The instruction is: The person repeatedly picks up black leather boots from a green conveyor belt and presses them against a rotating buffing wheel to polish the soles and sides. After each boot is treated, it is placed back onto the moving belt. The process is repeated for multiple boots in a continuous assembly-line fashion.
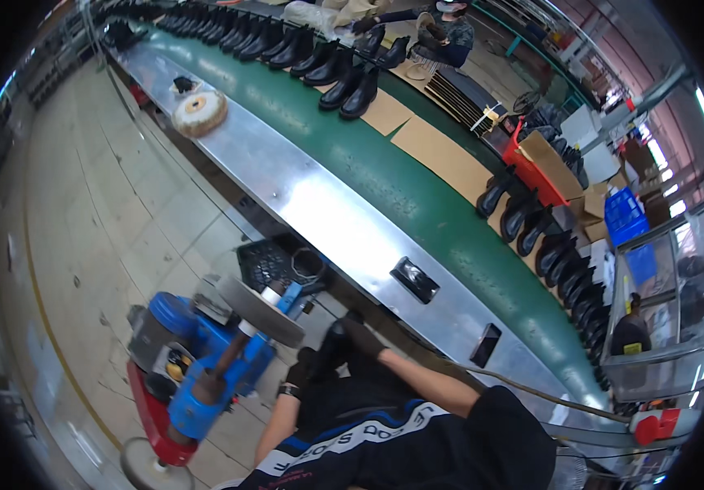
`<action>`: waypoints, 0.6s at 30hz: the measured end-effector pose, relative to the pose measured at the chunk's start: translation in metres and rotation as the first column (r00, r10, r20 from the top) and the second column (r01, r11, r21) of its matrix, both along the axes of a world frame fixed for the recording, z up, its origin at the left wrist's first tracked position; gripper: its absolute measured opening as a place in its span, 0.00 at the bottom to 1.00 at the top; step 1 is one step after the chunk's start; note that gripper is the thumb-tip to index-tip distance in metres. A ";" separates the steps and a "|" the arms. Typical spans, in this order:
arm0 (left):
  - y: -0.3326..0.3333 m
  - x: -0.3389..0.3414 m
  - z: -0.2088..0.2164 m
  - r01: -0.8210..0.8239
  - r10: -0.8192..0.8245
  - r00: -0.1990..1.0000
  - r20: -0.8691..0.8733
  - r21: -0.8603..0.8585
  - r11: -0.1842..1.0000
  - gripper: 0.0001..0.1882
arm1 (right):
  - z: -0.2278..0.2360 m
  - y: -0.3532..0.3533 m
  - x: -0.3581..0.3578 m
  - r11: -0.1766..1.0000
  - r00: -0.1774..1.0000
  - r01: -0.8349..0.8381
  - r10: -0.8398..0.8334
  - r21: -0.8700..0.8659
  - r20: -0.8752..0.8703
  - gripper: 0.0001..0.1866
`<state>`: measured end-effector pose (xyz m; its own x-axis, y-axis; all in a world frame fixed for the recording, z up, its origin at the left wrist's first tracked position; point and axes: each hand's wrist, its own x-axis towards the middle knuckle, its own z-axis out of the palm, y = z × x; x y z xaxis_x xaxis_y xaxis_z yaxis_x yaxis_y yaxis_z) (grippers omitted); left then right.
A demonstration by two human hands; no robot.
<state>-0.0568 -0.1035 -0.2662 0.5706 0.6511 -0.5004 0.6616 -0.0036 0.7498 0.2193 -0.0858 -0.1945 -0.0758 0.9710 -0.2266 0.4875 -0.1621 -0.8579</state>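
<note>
A black boot point(335, 346) is between my two dark-gloved hands, low in front of my body. My right hand point(363, 337) wraps round its far right side. My left hand point(302, 369) is closed against the boot's left side; the dark glove hides part of the fingers. Just left of the boot is the large grey wheel point(260, 312) of a blue polishing machine point(205, 402). The wheel and the boot look close, but I cannot tell whether they touch.
A metal ledge point(344, 237) runs beside a green conveyor point(417, 214) lined with black boots point(360, 94). On the ledge are a round buffing wheel point(200, 113) and two dark blocks point(415, 279). A black crate point(274, 263) stands below. A person point(450, 37) sits across the conveyor.
</note>
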 end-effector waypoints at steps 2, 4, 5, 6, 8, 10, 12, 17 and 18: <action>0.010 0.020 0.055 -0.043 0.027 0.988 0.154 0.102 0.994 0.35 | 0.109 0.009 0.008 0.984 0.993 0.111 -0.116 -0.140 -0.030 0.33; 0.022 0.054 0.110 -0.060 0.027 0.976 0.214 0.151 0.987 0.34 | 0.167 0.011 0.032 0.959 0.959 0.240 -0.210 -0.150 0.191 0.37; 0.031 0.071 0.131 -0.059 0.032 0.988 0.149 0.179 0.982 0.31 | 0.191 0.019 0.048 0.925 0.936 0.314 -0.264 -0.214 0.232 0.38; 0.035 0.085 0.146 -0.056 0.041 0.996 0.080 0.201 0.978 0.28 | 0.206 0.023 0.065 0.927 0.930 0.335 -0.297 -0.167 0.215 0.36; 0.044 0.111 0.160 -0.222 0.198 0.971 0.133 0.196 0.955 0.28 | 0.227 0.041 0.092 0.921 0.893 0.388 -0.369 -0.027 0.258 0.34; 0.069 0.144 0.195 -0.326 0.276 0.905 0.323 0.112 0.939 0.26 | 0.267 0.061 0.115 0.904 0.887 0.426 -0.410 -0.038 0.213 0.31; 0.107 0.174 0.238 -0.246 0.207 0.872 0.443 0.032 0.969 0.26 | 0.276 0.078 0.147 0.888 0.877 0.448 -0.458 0.099 0.145 0.29; 0.165 0.209 0.237 -0.259 0.144 0.799 0.583 0.118 0.959 0.15 | 0.266 0.156 0.247 0.782 0.815 0.545 -0.579 0.303 0.029 0.25; 0.172 0.207 0.232 -0.257 0.276 0.724 0.632 -0.123 0.958 0.16 | 0.256 0.171 0.278 0.745 0.777 0.617 -0.627 0.255 -0.050 0.24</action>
